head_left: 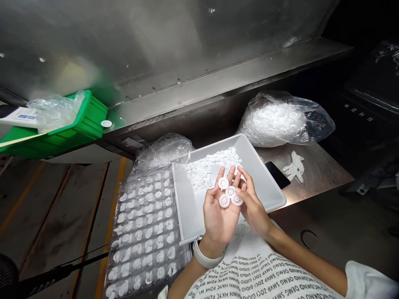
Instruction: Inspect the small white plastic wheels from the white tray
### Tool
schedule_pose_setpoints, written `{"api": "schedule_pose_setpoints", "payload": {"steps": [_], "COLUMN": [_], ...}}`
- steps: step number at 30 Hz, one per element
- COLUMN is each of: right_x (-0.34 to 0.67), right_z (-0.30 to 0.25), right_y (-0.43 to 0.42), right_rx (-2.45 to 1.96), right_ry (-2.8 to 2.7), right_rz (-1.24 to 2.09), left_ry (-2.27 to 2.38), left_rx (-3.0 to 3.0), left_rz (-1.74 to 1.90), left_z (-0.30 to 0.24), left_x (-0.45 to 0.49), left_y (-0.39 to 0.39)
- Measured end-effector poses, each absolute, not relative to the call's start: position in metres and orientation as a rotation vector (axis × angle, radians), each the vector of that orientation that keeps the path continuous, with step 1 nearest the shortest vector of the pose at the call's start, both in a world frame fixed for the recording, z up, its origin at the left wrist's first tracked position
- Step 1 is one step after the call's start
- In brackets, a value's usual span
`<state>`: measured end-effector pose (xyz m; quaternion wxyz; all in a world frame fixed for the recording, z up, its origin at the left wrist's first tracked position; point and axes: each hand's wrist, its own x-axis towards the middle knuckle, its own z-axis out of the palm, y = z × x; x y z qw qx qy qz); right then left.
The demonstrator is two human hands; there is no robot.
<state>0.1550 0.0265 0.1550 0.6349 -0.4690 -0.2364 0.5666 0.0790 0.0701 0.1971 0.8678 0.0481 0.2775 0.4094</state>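
Note:
Several small white spoked plastic discs (230,191) lie on the upturned palm and fingers of my left hand (220,218), which wears a pale wristband. From the right, my right hand (256,211) meets it, its thumb and fingers closed at the edge of one white disc (237,200). Both hands are over the near part of a grey tray (199,216). In the tray's far part, many more small white pieces (215,164) are spread in a loose layer.
Left of the tray is a clear blister tray (143,232) with white parts in its pockets. Behind are a clear bag (168,147) and a bag of white parts (277,118). A black phone (277,174) and white gloves (294,167) lie rightward. A green bin (90,112) stands upper left.

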Motion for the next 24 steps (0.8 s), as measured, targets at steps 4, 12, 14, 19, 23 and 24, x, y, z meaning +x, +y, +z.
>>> {"api": "schedule_pose_setpoints", "payload": {"steps": [4, 12, 14, 19, 23, 24], "right_x": [0.154, 0.181, 0.187, 0.196, 0.200, 0.200], "right_z": [0.158, 0.156, 0.155, 0.150, 0.147, 0.147], "right_y": [0.027, 0.033, 0.035, 0.037, 0.039, 0.039], "right_rx": [-1.089, -1.452, -1.487, -1.496, -1.497, -1.492], "right_ry": [-0.553, -0.980, -1.066, -1.079, -1.078, -1.083], "right_rz": [1.300, 1.026, 1.022, 1.003, 0.964, 0.961], "left_ry": [0.594, 0.657, 0.671, 0.693, 0.701, 0.703], "left_rx": [0.102, 0.113, 0.113, 0.091, 0.073, 0.070], "left_rz": [0.859, 0.853, 0.837, 0.816, 0.808, 0.809], "left_z": [0.196, 0.191, 0.190, 0.188, 0.186, 0.186], "left_x": [0.079, 0.077, 0.077, 0.079, 0.081, 0.081], "left_y": [0.068, 0.067, 0.067, 0.068, 0.069, 0.070]}}
